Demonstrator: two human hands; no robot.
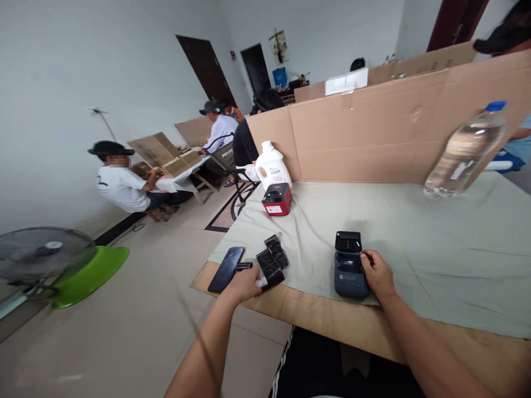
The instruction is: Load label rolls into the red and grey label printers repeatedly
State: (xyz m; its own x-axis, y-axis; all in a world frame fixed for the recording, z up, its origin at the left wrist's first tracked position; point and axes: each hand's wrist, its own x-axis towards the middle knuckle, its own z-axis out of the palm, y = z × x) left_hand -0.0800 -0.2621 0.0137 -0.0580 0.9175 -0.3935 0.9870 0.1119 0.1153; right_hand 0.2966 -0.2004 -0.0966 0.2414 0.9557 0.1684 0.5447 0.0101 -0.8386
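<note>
Busy desk rn. Tan cardboard partition runs along the back of the table, mid to upper right of the frame, hiding most of what's behind it. In front of it, right side: big clear plastic bottle w/ blue cap. Ctr-left: white plastic jug w/ handle, and just in front of that a red-and-black boxy gadget w/ a white label. Grey-green cloth covers most of the tabletop, a bit wrinkled; bare wood edge shows at the bottom. Far left, off the table: round grey fan nr a bright green plastic piece. Upper left, 2 ppl in pale tops sit at another table.

Lower ctr-left: dark glossy phone, small dark cylinder next to it, then black marbled flat packs w/ a shiny look. Left hand is at their near edge, partly covering them; can't tell if it's gripping.

Dark blue-grey box-shaped device is lower ctr-right, black lid flipped up, dark bay showing, small pale markings on the front. Right hand has its fingers bunched narrow at the device's right edge, blocking a bit of that side; can't tell how firm.
</note>
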